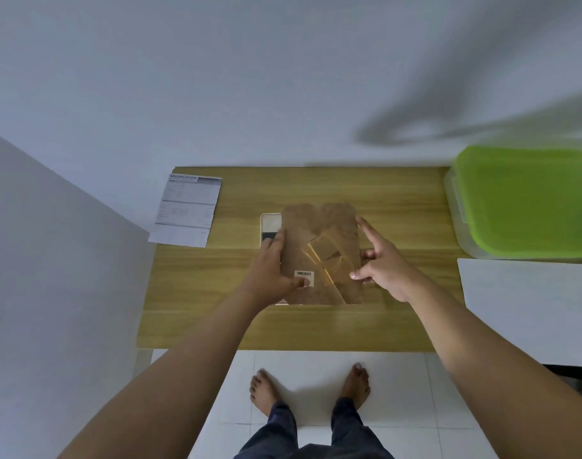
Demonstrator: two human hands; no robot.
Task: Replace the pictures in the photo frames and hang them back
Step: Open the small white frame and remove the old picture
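Lying face down near the middle of the worktop (pixel 399 207), the photo frame (pixel 269 223) shows only a pale sliver at its upper left corner, since the brown backing board (pixel 319 233) covers the rest. The left hand (pixel 269 270) grips the board's left edge, fingers curled over the side and thumb laid on the barcode sticker (pixel 303 274), probably to keep the board from sliding. The right hand (pixel 382 263) pinches the right edge lower down, thumb on top and curled fingers at the side, while its straight forefinger rests on the upper right edge (a guiding touch, by the look of it). Both hands working opposite edges suggests the board is being seated into the frame or lifted out of it; which one cannot be told. A folded stand (pixel 329 260) lies flat on the board. A specification sheet (pixel 187 210) sits to the left, a green-lidded box (pixel 528 197) and a white sheet (pixel 528 303) to the right.
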